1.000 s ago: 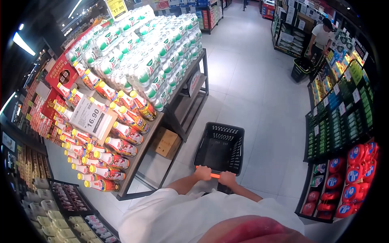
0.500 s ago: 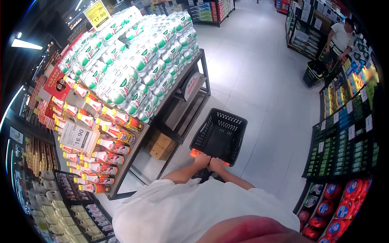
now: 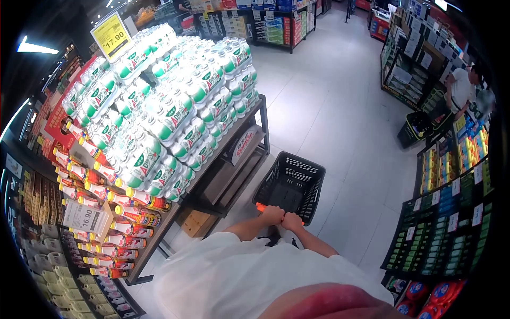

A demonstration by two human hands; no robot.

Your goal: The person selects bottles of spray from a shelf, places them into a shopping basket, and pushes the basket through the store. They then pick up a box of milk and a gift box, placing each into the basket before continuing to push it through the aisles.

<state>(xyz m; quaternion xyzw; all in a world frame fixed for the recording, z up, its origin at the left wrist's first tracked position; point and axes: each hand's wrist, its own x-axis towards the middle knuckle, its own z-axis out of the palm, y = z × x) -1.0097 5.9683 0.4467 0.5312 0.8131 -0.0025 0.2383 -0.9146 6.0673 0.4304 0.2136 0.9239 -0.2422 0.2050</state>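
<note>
A black perforated plastic shopping basket cart stands in front of me on the pale floor, with nothing visible inside it. Its orange handle bar runs along the near side. My left hand is closed around this bar. Right beside it, my right hand also grips the bar, and the two hands nearly touch. White shirt fabric fills the lower part of the view.
On my left a display table bears shrink-wrapped packs of white-and-green bottles and yellow-capped bottles. To my right runs a stocked shelf. Farther ahead, a person stands beside another black basket. Tiled aisle floor stretches forward.
The left display and right shelf have shifted lower in view, and more of the far aisle shows. Both hands stay on the handle, with the cart slightly farther right in the picture.
</note>
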